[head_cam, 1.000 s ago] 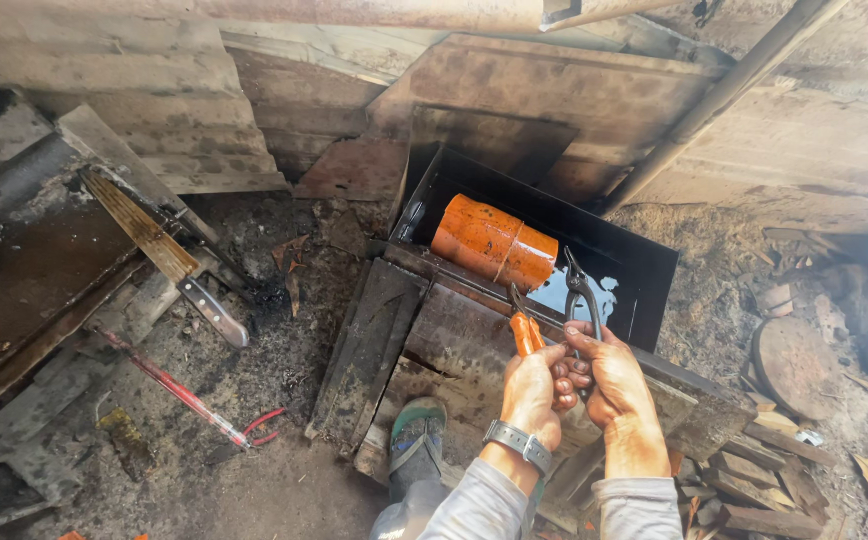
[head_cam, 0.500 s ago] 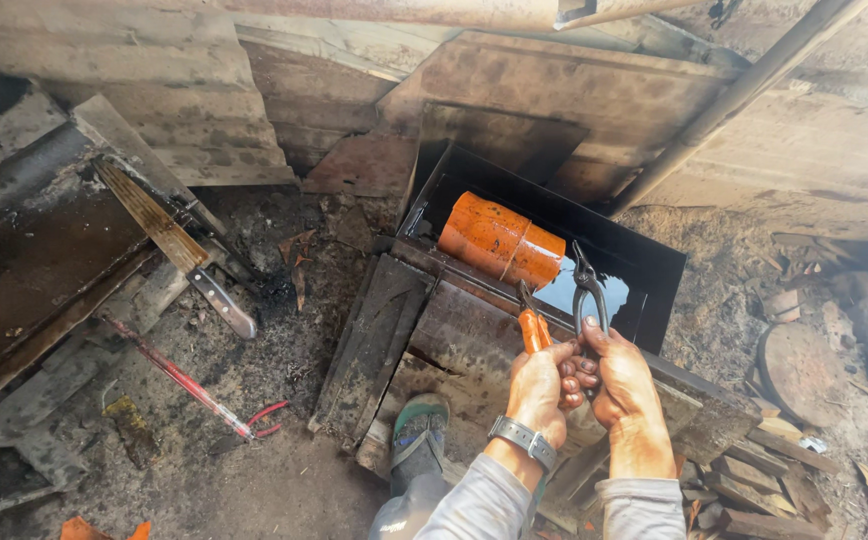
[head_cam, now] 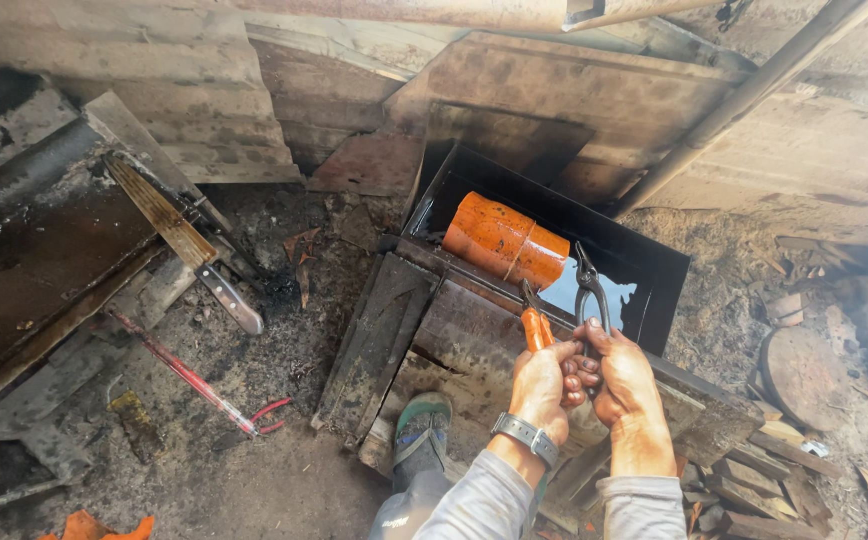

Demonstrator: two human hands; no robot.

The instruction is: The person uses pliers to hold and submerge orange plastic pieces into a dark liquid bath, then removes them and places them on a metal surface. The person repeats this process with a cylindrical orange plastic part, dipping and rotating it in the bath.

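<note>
soft daylight, brighter at right; dim upper-left corner; sharp focus; slight wide-angle bending at edges

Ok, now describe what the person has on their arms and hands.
Both arms are in light grey long sleeves, bunched a little at the cuffs. The left hand is bare, with a grey band like a watch strap around the wrist. The right hand is bare too, with no glove, ring or band showing.

Orange cylinder (head_cam: 504, 240) fills the black tray's (head_cam: 659, 262) left; right side open.
</note>
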